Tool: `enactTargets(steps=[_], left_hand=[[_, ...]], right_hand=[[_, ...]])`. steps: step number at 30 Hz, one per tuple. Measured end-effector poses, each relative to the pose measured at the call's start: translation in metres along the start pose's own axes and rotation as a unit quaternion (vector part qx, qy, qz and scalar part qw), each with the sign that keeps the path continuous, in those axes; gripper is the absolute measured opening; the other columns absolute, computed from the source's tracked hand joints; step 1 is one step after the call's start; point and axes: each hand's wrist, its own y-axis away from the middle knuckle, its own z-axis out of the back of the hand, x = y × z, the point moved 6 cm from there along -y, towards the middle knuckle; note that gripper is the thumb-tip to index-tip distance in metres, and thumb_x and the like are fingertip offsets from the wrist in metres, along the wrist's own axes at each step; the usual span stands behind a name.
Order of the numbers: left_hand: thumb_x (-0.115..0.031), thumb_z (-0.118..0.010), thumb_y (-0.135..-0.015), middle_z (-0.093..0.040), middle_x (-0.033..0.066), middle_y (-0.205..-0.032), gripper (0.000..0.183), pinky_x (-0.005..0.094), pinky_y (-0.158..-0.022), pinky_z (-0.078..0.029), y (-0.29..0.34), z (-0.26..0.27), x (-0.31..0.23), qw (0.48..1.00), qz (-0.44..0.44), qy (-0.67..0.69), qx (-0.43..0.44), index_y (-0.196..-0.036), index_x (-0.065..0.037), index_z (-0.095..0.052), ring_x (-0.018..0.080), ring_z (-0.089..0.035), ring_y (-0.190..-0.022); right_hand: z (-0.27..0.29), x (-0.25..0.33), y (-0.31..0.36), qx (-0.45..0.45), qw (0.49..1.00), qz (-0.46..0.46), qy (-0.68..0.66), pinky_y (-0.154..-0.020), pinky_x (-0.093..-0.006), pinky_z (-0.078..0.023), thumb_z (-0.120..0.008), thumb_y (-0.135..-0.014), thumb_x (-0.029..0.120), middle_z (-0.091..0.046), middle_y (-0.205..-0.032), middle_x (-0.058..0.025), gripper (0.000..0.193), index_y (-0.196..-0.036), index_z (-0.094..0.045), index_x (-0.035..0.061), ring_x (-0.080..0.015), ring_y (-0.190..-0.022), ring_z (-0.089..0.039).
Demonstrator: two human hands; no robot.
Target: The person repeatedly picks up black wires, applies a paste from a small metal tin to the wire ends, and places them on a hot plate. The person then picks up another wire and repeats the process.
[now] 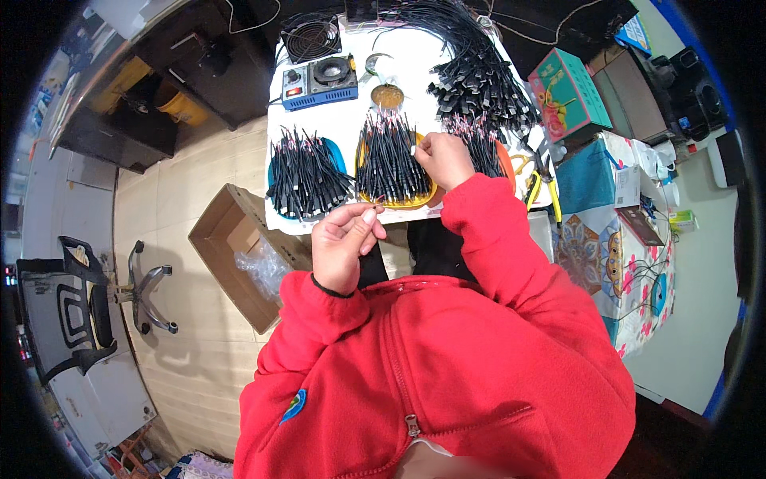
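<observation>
My left hand (345, 243) is closed at the table's near edge, thumb and fingers pinched together. At its fingertips shows a thin reddish wire end (380, 201). My right hand (445, 160) is curled, fingertips together, over the right side of the middle bundle of short black cables (391, 164); whatever it grips is too small to make out. That bundle lies in a yellow tray (428, 196). To its left, another cable bundle (306, 176) fills a blue tray (335, 152). A third bundle (481, 152) rests in an orange tray (506, 166), partly behind my right hand.
Behind the trays stand a blue soldering pot station (321, 84), a small fan (311, 40) and a round amber dish (387, 96). Black USB cables (487, 88) pile at the back right. Yellow-handled pliers (542, 188) lie right. An open cardboard box (227, 231) sits on the floor.
</observation>
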Motion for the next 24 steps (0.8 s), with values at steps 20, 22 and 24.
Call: enactTargets(steps=[20,22,24], left_hand=[[-0.008,-0.059,-0.092,-0.066,0.0186,-0.102,0.018,0.038,-0.083,-0.056,-0.013,-0.043,-0.011,0.981,-0.038,0.184,-0.041,-0.106,0.003,-0.058,0.0297,-0.066,-0.095],[-0.008,-0.058,-0.093,-0.066,0.0181,-0.098,0.017,0.037,-0.083,-0.056,-0.008,-0.051,-0.01,0.977,-0.038,0.209,-0.022,-0.105,0.003,-0.059,0.0297,-0.067,-0.093],[-0.007,-0.059,-0.092,-0.067,0.0176,-0.095,0.017,0.0359,-0.081,-0.056,-0.002,-0.056,-0.008,0.977,-0.032,0.21,-0.007,-0.105,0.004,-0.059,0.0287,-0.067,-0.091]], right_hand=[[0.039,0.07,0.123,0.068,0.914,0.034,-0.398,-0.051,-0.0195,-0.04,-0.065,-0.087,0.012,-0.058,-0.067,0.0026,0.013,-0.085,-0.06,0.0,-0.001,-0.057,-0.05],[0.036,0.068,0.136,0.129,0.888,0.011,-0.441,-0.063,-0.0189,-0.044,-0.06,-0.09,0.006,-0.057,-0.081,0.0024,0.007,-0.093,-0.058,-0.0005,-0.0026,-0.071,-0.053],[0.034,0.067,0.143,0.145,0.871,0.009,-0.469,-0.065,-0.0196,-0.044,-0.06,-0.09,0.005,-0.057,-0.082,0.002,0.007,-0.093,-0.058,-0.0007,-0.0032,-0.073,-0.053]])
